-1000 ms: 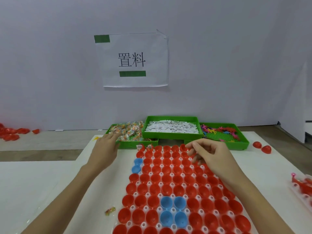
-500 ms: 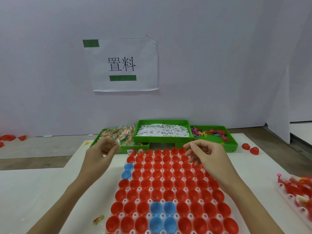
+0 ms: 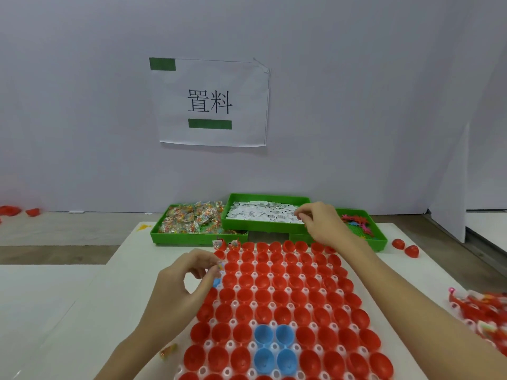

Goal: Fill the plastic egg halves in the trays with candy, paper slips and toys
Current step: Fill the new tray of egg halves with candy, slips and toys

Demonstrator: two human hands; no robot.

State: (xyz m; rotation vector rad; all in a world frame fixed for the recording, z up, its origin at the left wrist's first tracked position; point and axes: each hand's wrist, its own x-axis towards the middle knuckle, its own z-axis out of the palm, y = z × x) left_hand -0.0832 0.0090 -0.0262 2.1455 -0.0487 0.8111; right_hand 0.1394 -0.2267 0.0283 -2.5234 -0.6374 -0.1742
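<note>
Red plastic egg halves (image 3: 277,300), with a few blue ones (image 3: 273,348) among them, sit open side up in a white moulded tray (image 3: 233,345) that fills the near middle of the white table (image 3: 82,311); the tray's long axis runs from near to far. Almost every cup looks unfilled; only two at the far left corner (image 3: 225,244) hold wrapped sweets, so the filling seems to be at its start.

Over the tray's far left part, the left hand (image 3: 181,289) has thumb and fingers curled together, pinching what appears to be a small wrapped candy (image 3: 219,267) just above the cups there. The right hand (image 3: 319,223) reaches to the far side, its fingers bent and drawn together over the white paper slips (image 3: 260,213) in the middle green plastic bin (image 3: 263,230); whether it has a slip yet cannot be told.

The step in hand looks like placing candy into the far left cups while fetching a slip. The next move probably calls for letting the candy fall squarely into one unfilled half, then bringing a single slip back to a cup.

Left of the slip bin is a green bin of wrapped candies (image 3: 192,222), and right of it a green bin of small coloured plastic toys (image 3: 356,220). A stray candy (image 3: 168,352) lies on the table at the near left, two loose red halves (image 3: 406,247) lie at the far right, and another tray of filled halves (image 3: 488,314) shows blurred at the right edge.
</note>
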